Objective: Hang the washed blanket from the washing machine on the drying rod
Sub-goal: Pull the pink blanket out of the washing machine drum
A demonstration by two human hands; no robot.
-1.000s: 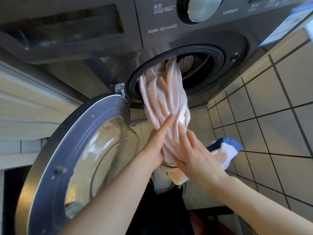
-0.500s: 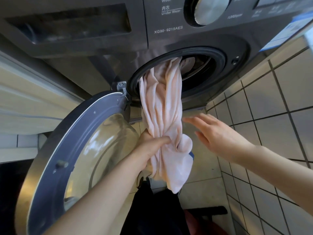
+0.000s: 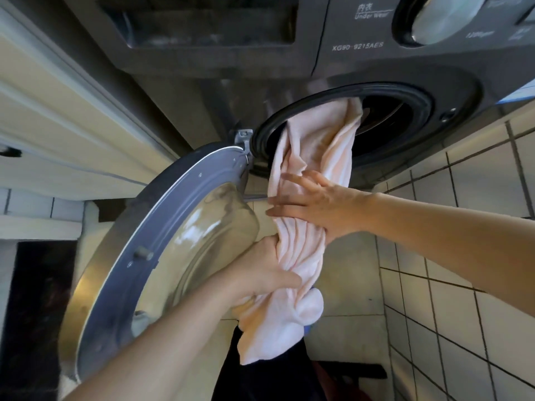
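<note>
1. The pale pink blanket (image 3: 315,169) hangs as a twisted rope out of the round drum opening (image 3: 405,131) in the upper right of the frame. Its upper end is still inside the drum, and its loose lower end dangles at centre bottom.
2. The left hand (image 3: 260,273) grips the bunched blanket low down, fingers wrapped round it and thumb laid across the front (a firm fistful).
3. The right hand (image 3: 324,204) lies across the blanket just above the left, its fingers (image 3: 292,180) straight and spread, pointing toward the left of the frame. Its thumb is hidden, so I cannot tell whether it hooks behind the cloth.
4. A sliver of blue (image 3: 311,325) peeps out beside the blanket's lower end.
5. The dark grey washing machine (image 3: 231,91) fills the top of the frame, with its detergent drawer (image 3: 202,21) at upper centre and a silver dial (image 3: 443,18) at upper right.
6. The machine's door (image 3: 162,227) stands swung open at lower left, its glass bowl just beside the left hand.
7. White tiling with dark grout (image 3: 463,285) runs down the right side.
8. Dark cloth (image 3: 275,380) shows at bottom centre, under the blanket's end.
</note>
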